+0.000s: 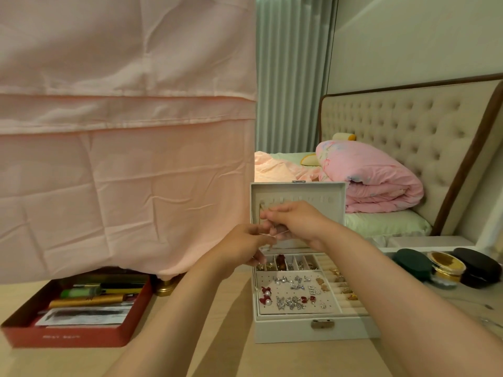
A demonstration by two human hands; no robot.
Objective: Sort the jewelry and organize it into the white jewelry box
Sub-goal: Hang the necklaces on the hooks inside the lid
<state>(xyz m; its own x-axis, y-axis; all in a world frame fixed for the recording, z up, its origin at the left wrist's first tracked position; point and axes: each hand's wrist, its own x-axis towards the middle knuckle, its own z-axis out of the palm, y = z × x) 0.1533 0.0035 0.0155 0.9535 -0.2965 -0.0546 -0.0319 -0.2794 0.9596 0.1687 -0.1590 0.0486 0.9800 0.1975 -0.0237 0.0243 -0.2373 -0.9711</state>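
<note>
The white jewelry box (313,331) stands open on the table, its lid (337,191) upright with a row of hooks. Its tray holds several silver earrings (292,300), red bow earrings with pearls (266,295) and small pieces in the back compartments (283,263). A thin chain necklace (272,234) is stretched between my two hands in front of the lid. My left hand (245,248) pinches its lower end. My right hand (296,221) pinches the upper end near the hooks. The chain is fine and partly hidden by my fingers.
A red tin (81,336) with pens and papers sits at the left. A pink cloth (122,131) hangs behind it. Dark oval cases (411,263) (479,265) and a gold-lidded jar (446,268) lie at the right. A bed with a pink quilt (375,175) is behind.
</note>
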